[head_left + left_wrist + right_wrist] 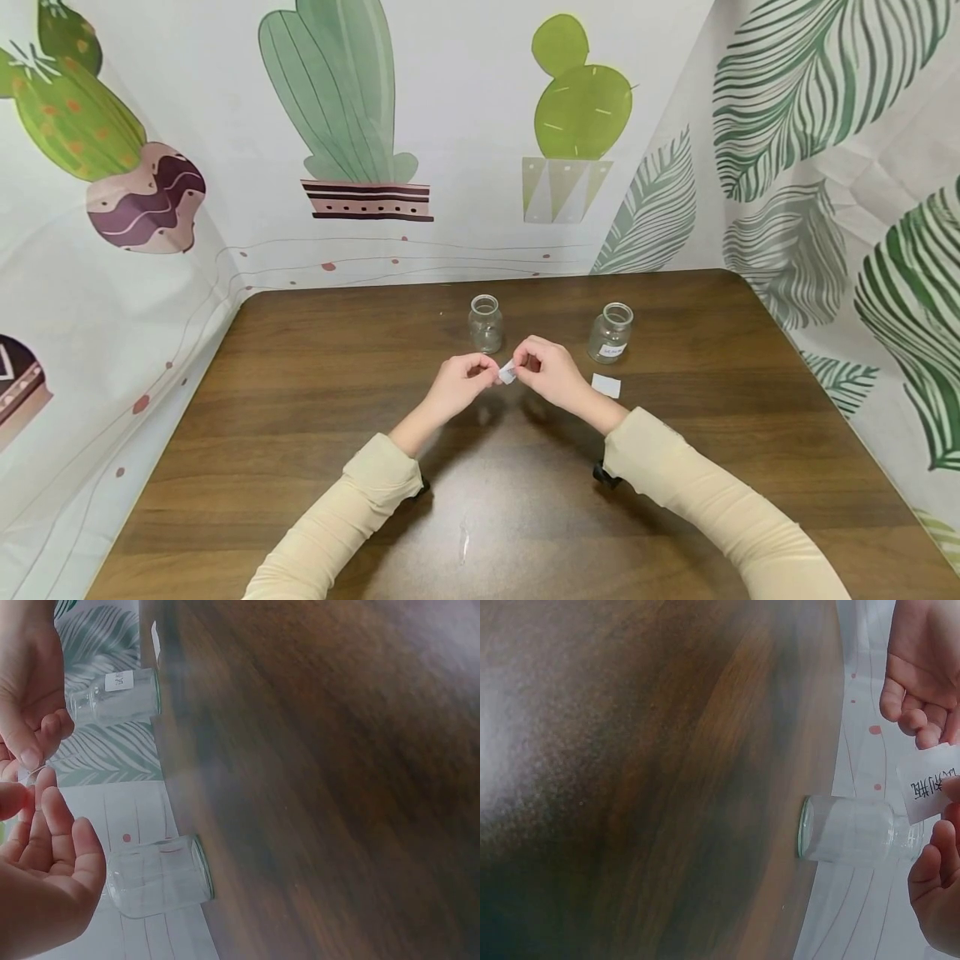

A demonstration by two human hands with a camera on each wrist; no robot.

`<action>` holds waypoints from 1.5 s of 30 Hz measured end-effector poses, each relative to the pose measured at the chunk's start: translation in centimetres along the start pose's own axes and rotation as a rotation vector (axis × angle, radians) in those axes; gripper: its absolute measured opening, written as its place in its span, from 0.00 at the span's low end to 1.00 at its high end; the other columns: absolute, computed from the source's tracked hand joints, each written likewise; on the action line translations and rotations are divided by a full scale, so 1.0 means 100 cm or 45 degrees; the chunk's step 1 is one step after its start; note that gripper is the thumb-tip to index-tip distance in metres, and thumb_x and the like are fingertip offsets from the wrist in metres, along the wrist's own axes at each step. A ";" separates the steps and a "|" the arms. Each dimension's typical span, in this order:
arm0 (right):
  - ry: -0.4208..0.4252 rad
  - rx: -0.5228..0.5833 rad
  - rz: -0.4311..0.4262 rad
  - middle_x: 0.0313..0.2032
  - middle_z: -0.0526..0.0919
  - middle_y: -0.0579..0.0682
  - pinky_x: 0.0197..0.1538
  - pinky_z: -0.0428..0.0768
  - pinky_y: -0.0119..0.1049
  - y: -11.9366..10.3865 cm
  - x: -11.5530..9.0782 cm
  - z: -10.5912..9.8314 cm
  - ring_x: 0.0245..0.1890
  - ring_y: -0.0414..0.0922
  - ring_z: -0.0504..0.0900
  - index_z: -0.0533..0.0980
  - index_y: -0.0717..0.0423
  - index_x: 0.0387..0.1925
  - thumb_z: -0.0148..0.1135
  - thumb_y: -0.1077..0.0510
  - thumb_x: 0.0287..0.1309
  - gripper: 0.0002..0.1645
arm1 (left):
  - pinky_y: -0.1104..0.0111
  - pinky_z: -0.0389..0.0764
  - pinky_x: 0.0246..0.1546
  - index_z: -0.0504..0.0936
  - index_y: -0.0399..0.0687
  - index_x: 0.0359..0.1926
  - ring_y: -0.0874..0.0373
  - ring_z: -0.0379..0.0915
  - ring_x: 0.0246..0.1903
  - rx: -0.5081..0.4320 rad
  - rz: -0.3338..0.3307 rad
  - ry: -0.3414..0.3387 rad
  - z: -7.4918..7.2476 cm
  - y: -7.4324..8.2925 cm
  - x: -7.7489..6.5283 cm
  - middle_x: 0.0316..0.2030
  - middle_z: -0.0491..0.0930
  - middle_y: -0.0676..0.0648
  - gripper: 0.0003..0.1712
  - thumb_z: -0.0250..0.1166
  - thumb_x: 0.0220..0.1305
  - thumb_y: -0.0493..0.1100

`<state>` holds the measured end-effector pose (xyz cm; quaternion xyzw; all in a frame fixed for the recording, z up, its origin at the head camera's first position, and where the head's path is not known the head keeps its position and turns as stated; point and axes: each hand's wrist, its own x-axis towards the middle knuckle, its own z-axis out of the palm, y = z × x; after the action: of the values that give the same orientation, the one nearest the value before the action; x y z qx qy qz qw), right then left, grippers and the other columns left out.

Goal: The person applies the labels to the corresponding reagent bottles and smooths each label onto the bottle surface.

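Between both hands, above the table, is a small white paper label (507, 372). Dark handwritten characters show on its face (922, 796) in the right wrist view. My left hand (459, 387) pinches one edge between thumb and fingertips. The opposite edge is pinched by my right hand (551, 372). Just behind the hands stands a plain clear glass jar (486, 327), upright and without a lid. A second clear jar (604, 327), also lidless, stands further right and bears a white label with writing (612, 351).
A white piece of paper (606, 385) lies on the wooden table (315, 400) in front of the labelled jar. Behind the table hangs a white backdrop (465, 100) printed with cacti and leaves.
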<state>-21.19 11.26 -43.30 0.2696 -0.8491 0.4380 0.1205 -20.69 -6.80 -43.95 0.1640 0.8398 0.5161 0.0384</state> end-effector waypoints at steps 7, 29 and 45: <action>-0.018 0.028 0.009 0.21 0.71 0.45 0.23 0.66 0.26 0.000 -0.001 0.000 0.20 0.35 0.66 0.71 0.54 0.19 0.63 0.68 0.41 0.10 | 0.77 0.70 0.25 0.78 0.42 0.26 0.68 0.70 0.21 0.120 0.051 0.009 -0.001 -0.001 -0.001 0.22 0.80 0.49 0.03 0.60 0.49 0.37; -0.011 0.022 0.101 0.22 0.71 0.45 0.24 0.67 0.26 0.010 -0.005 -0.008 0.19 0.35 0.66 0.71 0.52 0.19 0.65 0.65 0.40 0.10 | 0.70 0.69 0.25 0.79 0.52 0.22 0.63 0.71 0.22 0.506 -0.142 0.139 -0.007 -0.024 0.008 0.19 0.78 0.55 0.03 0.59 0.45 0.43; -0.044 0.053 0.169 0.23 0.71 0.46 0.24 0.67 0.27 0.014 -0.009 -0.008 0.20 0.36 0.67 0.71 0.53 0.20 0.63 0.66 0.43 0.09 | 0.67 0.64 0.15 0.76 0.56 0.16 0.59 0.70 0.20 0.928 -0.347 -0.020 -0.008 -0.023 0.011 0.17 0.75 0.55 0.07 0.60 0.46 0.48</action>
<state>-21.25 12.89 -44.17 0.2225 -0.8578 0.4579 0.0709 -22.44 -8.10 -45.47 0.0578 0.9819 0.1727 0.0523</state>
